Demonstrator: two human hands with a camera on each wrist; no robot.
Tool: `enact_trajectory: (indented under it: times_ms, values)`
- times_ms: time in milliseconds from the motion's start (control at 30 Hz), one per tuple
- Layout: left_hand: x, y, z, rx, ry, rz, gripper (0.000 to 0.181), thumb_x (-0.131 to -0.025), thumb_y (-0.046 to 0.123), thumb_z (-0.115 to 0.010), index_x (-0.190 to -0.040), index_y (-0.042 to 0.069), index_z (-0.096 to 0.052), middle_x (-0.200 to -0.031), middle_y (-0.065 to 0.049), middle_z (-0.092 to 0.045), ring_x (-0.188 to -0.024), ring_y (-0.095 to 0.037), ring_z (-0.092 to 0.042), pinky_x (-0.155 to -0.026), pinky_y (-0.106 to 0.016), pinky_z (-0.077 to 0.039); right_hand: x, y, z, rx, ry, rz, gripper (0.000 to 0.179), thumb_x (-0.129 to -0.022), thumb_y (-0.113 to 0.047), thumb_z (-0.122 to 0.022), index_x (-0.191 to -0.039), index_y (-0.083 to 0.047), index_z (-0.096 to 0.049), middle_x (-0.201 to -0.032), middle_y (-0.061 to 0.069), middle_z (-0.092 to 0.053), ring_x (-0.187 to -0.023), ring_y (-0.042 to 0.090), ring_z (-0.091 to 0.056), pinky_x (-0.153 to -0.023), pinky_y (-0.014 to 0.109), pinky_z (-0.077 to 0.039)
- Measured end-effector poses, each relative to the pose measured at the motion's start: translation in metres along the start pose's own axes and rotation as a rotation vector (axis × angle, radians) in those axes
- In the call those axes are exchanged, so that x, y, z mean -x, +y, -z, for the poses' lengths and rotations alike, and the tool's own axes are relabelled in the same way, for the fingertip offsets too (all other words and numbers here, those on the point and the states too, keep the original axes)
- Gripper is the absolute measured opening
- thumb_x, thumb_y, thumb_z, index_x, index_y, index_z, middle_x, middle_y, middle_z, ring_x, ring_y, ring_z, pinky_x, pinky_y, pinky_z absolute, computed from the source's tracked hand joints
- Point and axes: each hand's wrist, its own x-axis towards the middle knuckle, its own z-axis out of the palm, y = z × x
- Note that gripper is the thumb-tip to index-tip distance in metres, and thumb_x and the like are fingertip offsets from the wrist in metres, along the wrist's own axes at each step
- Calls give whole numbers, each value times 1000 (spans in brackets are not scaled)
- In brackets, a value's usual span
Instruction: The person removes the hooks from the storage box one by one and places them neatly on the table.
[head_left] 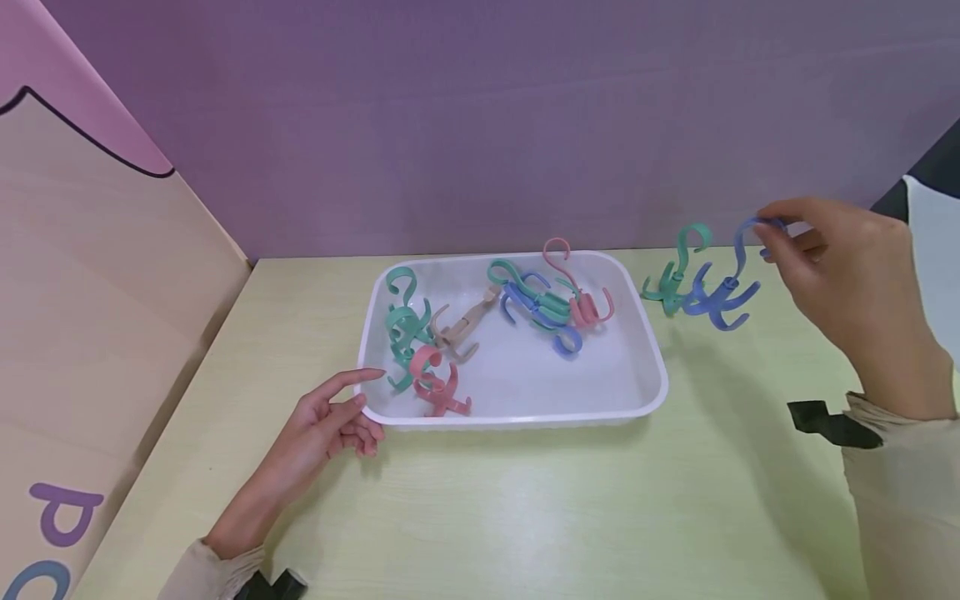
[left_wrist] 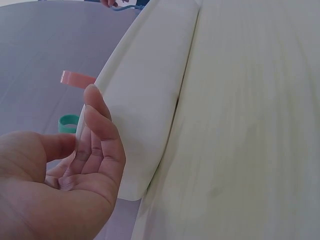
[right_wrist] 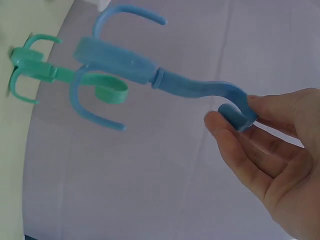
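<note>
Tabletop (head_left: 510, 517) green hook (head_left: 667, 291), right hand (head_left: 855, 267) round blue hook (head_left: 717, 301), left hand (head_left: 322, 425) round tray rim (head_left: 517, 422)

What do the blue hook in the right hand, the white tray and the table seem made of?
The blue hook: probably moulded plastic, satin, given its even colour and smooth curves. The white tray: likely plastic, slightly glossy, its rim smoothly rounded. The table: satin wood or laminate; faint grain shows.

The place appears a screened-off workspace, its building type unclear: a purple backdrop (head_left: 480, 125) rises behind the pale desk (head_left: 525, 508), a lettered panel (head_left: 90, 317) at frame left.
</note>
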Motion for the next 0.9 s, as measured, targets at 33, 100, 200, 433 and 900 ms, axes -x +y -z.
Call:
enact_trajectory:
  times_ms: [33, 100, 200, 433, 900]
  values:
    - [0, 0, 0, -1, 1, 1, 45, -106, 21, -50, -146, 1, -41, -82, -14, -72, -69, -24, -68, -67, -32, -59, 0, 3, -1, 7, -7, -13, 19, -93, -5, -69, -110, 2, -71, -98, 25, -71, -70, -31, -45, -67, -1, -29]
    - [0, 0, 0, -3, 2, 2, 45, -106, 21, -50, -146, 1, -41, -81, -14, -72, -69, -24, -68, -67, -32, -59, 1, 9, -2, 20, -17, -40, 19, -94, -6, -67, -111, 3, -70, -100, 26, -71, -71, -9, -64, -67, -2, -27]
    - [0, 0, 0, -5, 1, 0, 45, -106, 21, -50, -146, 1, -41, -82, -14, -72, -69, -24, -68, -66, -32, -59, 1, 18, -6, 30, -26, -78, 20, -96, -6, -65, -112, 3, -69, -104, 27, -70, -78, 35, -70, -68, -4, -24]
    - [1, 0, 0, 12, -4, 3, 45, -106, 20, -50, -146, 1, -40, -82, -15, -72, -70, -24, -68, -67, -31, -58, 3, 38, -16, 28, -48, -172, 24, -99, -11, -59, -117, 2, -68, -111, 26, -68, -87, 51, -66, -69, -7, -23]
    - [0, -1, 1, 20, -15, -7, 45, -106, 20, -49, -146, 1, -40, -83, -15, -72, -72, -23, -68, -67, -30, -58, 8, 80, -35, 25, -90, -323, 29, -101, -13, -55, -121, 4, -66, -108, 31, -68, -76, 12, -73, -58, -3, -23]
